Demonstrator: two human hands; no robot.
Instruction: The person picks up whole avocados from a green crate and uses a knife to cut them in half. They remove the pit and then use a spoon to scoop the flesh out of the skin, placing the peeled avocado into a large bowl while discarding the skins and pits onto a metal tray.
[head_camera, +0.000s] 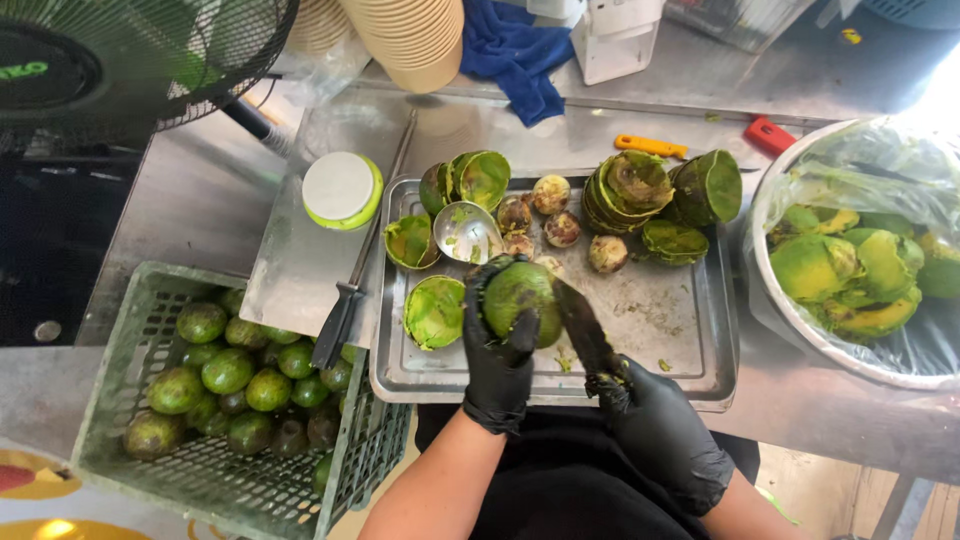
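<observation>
My left hand (497, 362), in a black glove, grips a whole green avocado (520, 297) over a metal tray (650, 330). In my right hand (665, 435), also black-gloved, I hold a knife (585, 330); its smeared blade lies against the avocado's right side. On the tray lie emptied avocado skins (435, 312), stacked skins (630, 190), several brown pits (560, 228) and a metal spoon (466, 232).
A green plastic crate (120, 420) with several whole avocados stands at lower left. A plastic-lined bowl (780, 300) of peeled avocado flesh is at right. A second knife (345, 310), a white-lidded green container (341, 189), a fan (130, 60), stacked cups (410, 40) and a blue cloth (515, 50) lie behind.
</observation>
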